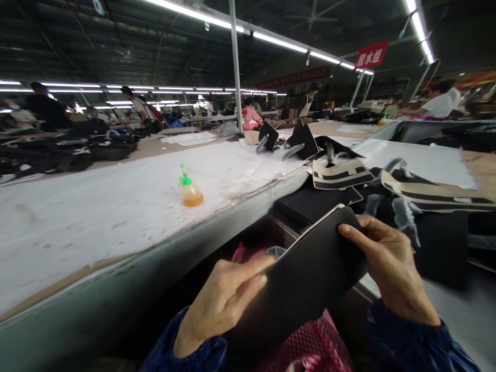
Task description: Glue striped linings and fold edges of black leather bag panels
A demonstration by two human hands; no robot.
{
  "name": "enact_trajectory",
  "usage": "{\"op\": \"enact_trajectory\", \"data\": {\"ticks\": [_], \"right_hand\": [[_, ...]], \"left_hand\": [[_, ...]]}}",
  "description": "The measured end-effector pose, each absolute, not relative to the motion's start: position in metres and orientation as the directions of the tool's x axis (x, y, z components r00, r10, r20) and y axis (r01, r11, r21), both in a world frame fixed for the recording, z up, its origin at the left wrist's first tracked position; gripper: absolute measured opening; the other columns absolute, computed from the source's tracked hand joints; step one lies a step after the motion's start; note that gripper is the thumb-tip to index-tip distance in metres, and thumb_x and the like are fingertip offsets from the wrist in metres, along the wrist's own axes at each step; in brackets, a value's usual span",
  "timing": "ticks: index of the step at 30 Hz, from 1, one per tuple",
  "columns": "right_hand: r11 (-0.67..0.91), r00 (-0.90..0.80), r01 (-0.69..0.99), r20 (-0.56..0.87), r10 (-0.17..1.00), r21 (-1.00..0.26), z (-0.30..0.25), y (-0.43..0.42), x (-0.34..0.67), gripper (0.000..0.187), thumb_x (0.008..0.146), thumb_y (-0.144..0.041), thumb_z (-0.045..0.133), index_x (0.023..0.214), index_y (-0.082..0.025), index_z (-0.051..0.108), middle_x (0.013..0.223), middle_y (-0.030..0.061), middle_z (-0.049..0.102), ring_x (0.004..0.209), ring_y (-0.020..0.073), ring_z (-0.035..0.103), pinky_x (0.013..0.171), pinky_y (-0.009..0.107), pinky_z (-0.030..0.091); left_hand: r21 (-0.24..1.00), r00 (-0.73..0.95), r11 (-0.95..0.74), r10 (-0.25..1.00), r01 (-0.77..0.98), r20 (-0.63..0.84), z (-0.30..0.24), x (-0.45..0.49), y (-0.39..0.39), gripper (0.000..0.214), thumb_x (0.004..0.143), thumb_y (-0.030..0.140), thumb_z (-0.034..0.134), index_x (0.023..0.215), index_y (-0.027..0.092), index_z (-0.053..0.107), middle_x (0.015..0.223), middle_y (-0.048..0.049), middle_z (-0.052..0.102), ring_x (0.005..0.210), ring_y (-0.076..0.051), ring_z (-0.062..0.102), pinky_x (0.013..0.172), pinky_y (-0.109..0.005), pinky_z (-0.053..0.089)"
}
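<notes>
Between my hands is a flat black panel [306, 274], tilted, with a pale upper edge; it looks like leather or a similar sheet. My left hand [228, 294] grips its left part, index finger lying along the pale edge. At the upper right corner, my right hand [391, 263] pinches the panel with the thumb on the front face and the other fingers behind. A strip of clear plastic [274, 251] shows behind the panel near my left fingertips. Below the panel, red checked cloth [315, 341] covers my lap.
On the white-covered table [96, 227] stands a squeeze bottle [191, 194] with amber liquid and a green top. Black pieces with plastic-wrapped handles [304, 142] and beige strips [341, 174] are piled to the right. A metal post [235, 67] rises behind. Several people work farther back.
</notes>
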State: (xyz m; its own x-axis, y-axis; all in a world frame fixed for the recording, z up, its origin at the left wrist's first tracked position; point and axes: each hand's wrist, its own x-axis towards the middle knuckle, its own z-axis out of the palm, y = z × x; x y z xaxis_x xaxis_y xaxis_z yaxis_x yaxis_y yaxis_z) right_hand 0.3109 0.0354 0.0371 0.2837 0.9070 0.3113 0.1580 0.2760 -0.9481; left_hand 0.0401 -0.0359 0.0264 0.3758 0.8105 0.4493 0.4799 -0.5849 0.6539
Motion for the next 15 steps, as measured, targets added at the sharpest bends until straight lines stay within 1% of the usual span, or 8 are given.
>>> {"op": "enact_trajectory", "data": {"ticks": [1, 3, 5, 6, 7, 10, 13, 15], "right_hand": [[0.261, 0.294, 0.133, 0.29, 0.911, -0.956, 0.04, 0.034, 0.311, 0.037, 0.054, -0.045, 0.089, 0.062, -0.019, 0.064, 0.068, 0.0004, 0.062, 0.061, 0.0124, 0.053, 0.051, 0.023, 0.039], [0.224, 0.306, 0.064, 0.233, 0.923, -0.972, 0.046, 0.032, 0.311, 0.036, 0.049, -0.039, 0.092, 0.063, -0.018, 0.066, 0.069, 0.0003, 0.062, 0.063, 0.0121, 0.053, 0.052, 0.022, 0.039], [0.232, 0.322, 0.086, 0.248, 0.914, -0.969, 0.05, 0.03, 0.312, 0.035, 0.051, -0.039, 0.091, 0.065, -0.018, 0.067, 0.069, 0.0004, 0.063, 0.063, 0.0122, 0.053, 0.053, 0.023, 0.039], [0.236, 0.332, 0.111, 0.26, 0.907, -0.965, 0.052, 0.03, 0.312, 0.035, 0.052, -0.04, 0.091, 0.066, -0.018, 0.067, 0.069, 0.0006, 0.063, 0.064, 0.0125, 0.054, 0.054, 0.023, 0.039], [0.241, 0.347, 0.138, 0.275, 0.897, -0.961, 0.053, 0.029, 0.313, 0.035, 0.054, -0.041, 0.09, 0.068, -0.018, 0.068, 0.069, 0.0007, 0.064, 0.064, 0.0128, 0.054, 0.054, 0.024, 0.039], [0.258, 0.388, 0.215, 0.325, 0.863, -0.942, 0.056, 0.027, 0.311, 0.037, 0.054, -0.042, 0.09, 0.075, -0.019, 0.07, 0.072, 0.0013, 0.066, 0.065, 0.0142, 0.056, 0.055, 0.025, 0.04], [0.288, 0.406, 0.268, 0.379, 0.832, -0.919, 0.058, 0.022, 0.308, 0.035, 0.055, -0.041, 0.09, 0.077, -0.02, 0.071, 0.073, 0.0008, 0.067, 0.066, 0.014, 0.057, 0.056, 0.025, 0.041], [0.288, 0.406, 0.29, 0.39, 0.826, -0.912, 0.06, 0.019, 0.304, 0.034, 0.056, -0.042, 0.089, 0.076, -0.02, 0.071, 0.071, -0.0002, 0.066, 0.065, 0.0127, 0.056, 0.056, 0.024, 0.04]], "left_hand": [[0.658, 0.379, -0.583, 0.812, 0.477, 0.444, 0.026, 0.04, -0.034, 0.036, 0.097, 0.021, 0.052, 0.13, 0.017, 0.066, 0.067, -0.0012, 0.073, 0.046, -0.011, 0.056, 0.05, -0.02, 0.046], [0.675, 0.372, -0.578, 0.815, 0.459, 0.444, 0.026, 0.04, -0.032, 0.035, 0.096, 0.019, 0.053, 0.128, 0.018, 0.067, 0.082, -0.0049, 0.079, 0.06, -0.014, 0.068, 0.061, -0.021, 0.054], [0.697, 0.35, -0.574, 0.817, 0.43, 0.458, 0.023, 0.041, -0.029, 0.034, 0.095, 0.017, 0.055, 0.125, 0.018, 0.069, 0.102, -0.0077, 0.079, 0.084, -0.018, 0.075, 0.078, -0.024, 0.059], [0.703, 0.331, -0.573, 0.819, 0.421, 0.469, 0.022, 0.042, -0.027, 0.033, 0.094, 0.016, 0.056, 0.124, 0.018, 0.07, 0.109, -0.0081, 0.078, 0.094, -0.019, 0.075, 0.086, -0.026, 0.058], [0.706, 0.307, -0.57, 0.821, 0.42, 0.481, 0.019, 0.043, -0.026, 0.032, 0.093, 0.015, 0.057, 0.122, 0.018, 0.07, 0.112, -0.008, 0.077, 0.1, -0.02, 0.074, 0.09, -0.026, 0.057], [0.685, 0.215, -0.567, 0.818, 0.458, 0.533, 0.014, 0.047, -0.023, 0.029, 0.092, 0.013, 0.059, 0.118, 0.015, 0.072, 0.113, -0.0076, 0.076, 0.102, -0.019, 0.074, 0.092, -0.025, 0.057], [0.656, 0.135, -0.547, 0.811, 0.519, 0.57, 0.012, 0.055, -0.023, 0.027, 0.092, 0.011, 0.057, 0.113, 0.015, 0.073, 0.109, -0.0078, 0.078, 0.096, -0.02, 0.075, 0.087, -0.025, 0.059], [0.645, 0.092, -0.528, 0.808, 0.552, 0.582, 0.013, 0.062, -0.023, 0.025, 0.092, 0.013, 0.057, 0.112, 0.015, 0.073, 0.107, -0.0082, 0.078, 0.094, -0.02, 0.075, 0.085, -0.027, 0.06]]}}
